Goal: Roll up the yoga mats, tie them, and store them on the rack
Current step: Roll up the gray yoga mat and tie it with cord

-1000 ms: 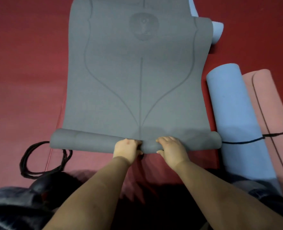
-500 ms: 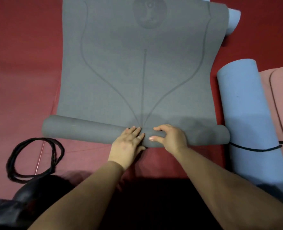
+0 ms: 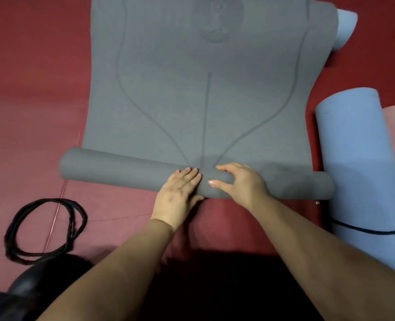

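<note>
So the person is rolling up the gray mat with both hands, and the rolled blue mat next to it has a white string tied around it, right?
Almost. The head view shows both hands, left hand and right hand, on the gray mat, but the string around the rolled blue mat is black, not white.

The floor [image 3: 25, 93] was a deep red surface filling the whole view, with a thin pale seam line [image 3: 57, 212] running across it near the lower left. Light fell evenly from above, leaving a broad dark shadow [image 3: 215, 286] along the bottom edge.
</note>
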A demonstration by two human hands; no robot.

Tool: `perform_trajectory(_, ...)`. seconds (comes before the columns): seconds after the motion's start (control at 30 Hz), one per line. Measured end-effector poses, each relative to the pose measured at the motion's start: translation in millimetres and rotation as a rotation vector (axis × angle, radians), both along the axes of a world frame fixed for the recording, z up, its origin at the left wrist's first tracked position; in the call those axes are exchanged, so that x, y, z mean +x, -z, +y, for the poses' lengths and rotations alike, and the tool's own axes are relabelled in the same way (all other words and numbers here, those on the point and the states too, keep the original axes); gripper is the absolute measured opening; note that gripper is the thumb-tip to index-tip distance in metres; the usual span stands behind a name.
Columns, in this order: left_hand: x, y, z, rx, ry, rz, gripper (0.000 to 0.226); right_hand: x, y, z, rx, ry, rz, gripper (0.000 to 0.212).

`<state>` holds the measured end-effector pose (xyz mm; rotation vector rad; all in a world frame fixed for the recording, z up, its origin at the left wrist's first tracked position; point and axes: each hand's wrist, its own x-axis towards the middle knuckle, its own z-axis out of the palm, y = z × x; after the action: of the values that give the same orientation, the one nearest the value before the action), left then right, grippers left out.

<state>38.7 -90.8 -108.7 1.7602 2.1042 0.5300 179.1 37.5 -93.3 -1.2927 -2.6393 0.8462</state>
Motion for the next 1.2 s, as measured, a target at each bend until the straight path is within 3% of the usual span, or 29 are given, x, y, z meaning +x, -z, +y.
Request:
perform_trajectory(0.13, -23.5, -6.4, 24.9, -0.014, 0.058, -0.034, 0.055, 13.6, 12.5, -32.3, 0.286, 0.065, 0.101, 0.054)
perform_trajectory(0.23, -30.4, -15.1, 40.1, -0.050, 0.008, -0.069, 0.052, 1.9, 12.3, -8.2, 0.248, 0.045, 0.113, 0.051)
perform_trajectory(0.37, -17.7, -5.8, 45.9, 0.052, -0.040, 0.012, 0.052, -16.3, -2.0, 36.2, 0.042, 0.015, 0.016, 0.049)
perform_trajectory(0.5, -33.5, -3.5, 60.8, 0.029, -0.020, -0.035, 0.056, -7.7, 14.4, 2.8, 0.310, 0.094, 0.105, 0.051)
perform_trajectory(0.67, -46.5, -5.9, 88.6, 0.047, -0.030, 0.050, 0.049, -22.9, 15.0, 41.1, 0.295, 0.037, 0.092, 0.055)
perform_trajectory(0.8, -42.8, 0.3, 91.9, 0.086, -0.103, 0.149, 0.048, -40.0, 3.0, 81.6, 0.083, -0.012, -0.044, 0.054)
perform_trajectory(1.0, -74.3, -20.7, 146.5, -0.168, 0.013, 0.110, 0.058, -40.2, 8.2, 57.8, 0.344, 0.056, 0.115, 0.048)
perform_trajectory(1.13, -57.7, -11.1, 123.6, 0.043, -0.059, 0.185, 0.048, -56.8, 0.8, 97.5, 0.187, 0.023, 0.070, 0.053)
perform_trajectory(1.2, -51.8, -5.1, 117.6, 0.050, -0.085, 0.177, 0.047, -62.9, -3.7, 108.2, 0.138, 0.037, 0.057, 0.054)
